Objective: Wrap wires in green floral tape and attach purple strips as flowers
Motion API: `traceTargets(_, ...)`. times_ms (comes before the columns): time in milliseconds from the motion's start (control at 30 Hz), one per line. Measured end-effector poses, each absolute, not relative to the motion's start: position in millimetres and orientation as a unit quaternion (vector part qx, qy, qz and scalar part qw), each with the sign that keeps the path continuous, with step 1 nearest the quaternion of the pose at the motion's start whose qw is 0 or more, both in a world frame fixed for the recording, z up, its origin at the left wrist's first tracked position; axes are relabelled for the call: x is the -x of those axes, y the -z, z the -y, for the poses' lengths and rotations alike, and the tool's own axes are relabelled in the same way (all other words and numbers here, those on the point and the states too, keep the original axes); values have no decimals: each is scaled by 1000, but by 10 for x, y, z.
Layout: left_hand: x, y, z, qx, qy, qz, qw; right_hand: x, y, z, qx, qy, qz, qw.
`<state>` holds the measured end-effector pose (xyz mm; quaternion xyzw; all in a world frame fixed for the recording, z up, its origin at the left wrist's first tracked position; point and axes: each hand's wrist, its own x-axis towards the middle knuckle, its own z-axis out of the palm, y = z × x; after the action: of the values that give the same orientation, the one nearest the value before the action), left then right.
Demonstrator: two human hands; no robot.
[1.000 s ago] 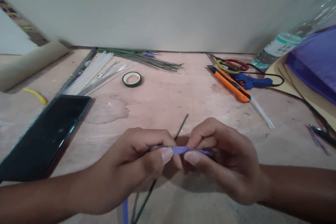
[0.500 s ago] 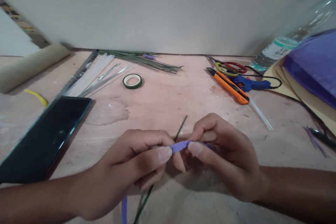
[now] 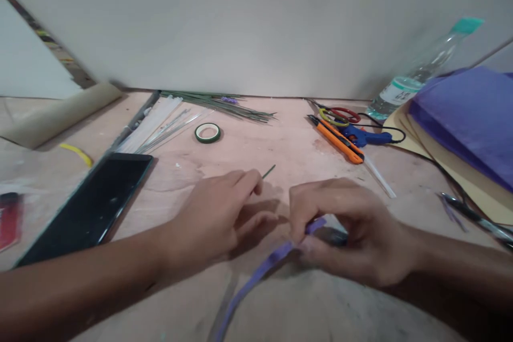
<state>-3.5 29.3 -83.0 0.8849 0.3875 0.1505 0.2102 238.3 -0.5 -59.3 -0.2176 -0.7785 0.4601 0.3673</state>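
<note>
Pinched between the thumb and fingertips of my right hand (image 3: 348,230) is a narrow purple paper strip (image 3: 260,273). Its short end pokes out above the thumb, and the long tail curves down to the bottom edge. My left hand (image 3: 228,214) is just left of it, off the strip, with thumb and bent fingers apart. The tip of a thin green stem (image 3: 269,171) shows beyond the left fingers; the rest is hidden behind that hand, and I cannot tell whether they touch.
Green tape (image 3: 207,133), a bundle of green stems (image 3: 224,105) and clear sticks (image 3: 152,123) lie at the back. A phone (image 3: 88,208) is at left. To the right are an orange cutter (image 3: 339,141), blue glue gun (image 3: 366,135), bottle (image 3: 401,91) and purple sheets (image 3: 468,117).
My left hand has let go of the purple strip and moved slightly up. The right hand keeps the strip, its tail now swung into the middle. The view has shifted a little.
</note>
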Motion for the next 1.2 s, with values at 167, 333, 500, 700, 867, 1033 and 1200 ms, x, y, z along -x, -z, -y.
traceTargets(167, -136, 775, -601, -860, -81, -482, 149, -2750, 194, -138, 279, -444, 810, 263)
traceTargets(333, -379, 785, -912, -859, -88, -458, 208, -2914, 72, -135, 323, -502, 769, 231)
traceTargets(500, -439, 669, -945, -829, -131, -428, 335, -2818, 76, -100, 332, -432, 780, 308)
traceTargets(700, -348, 160, -387, -763, -240, -382, 463, -2589, -139, 84, 367, -351, 797, 326)
traceTargets(867, -331, 14, -141, -651, -348, -337, 585, -2381, -193, 78, 373, -327, 803, 330)
traceTargets(1033, -297, 130, -177, -568, -390, -340, 641, -2179, -70, -20, 370, -339, 784, 366)
traceTargets(1200, -225, 227, -254, -515, -371, -338, 694, -2047, 4, -73, 385, -399, 741, 379)
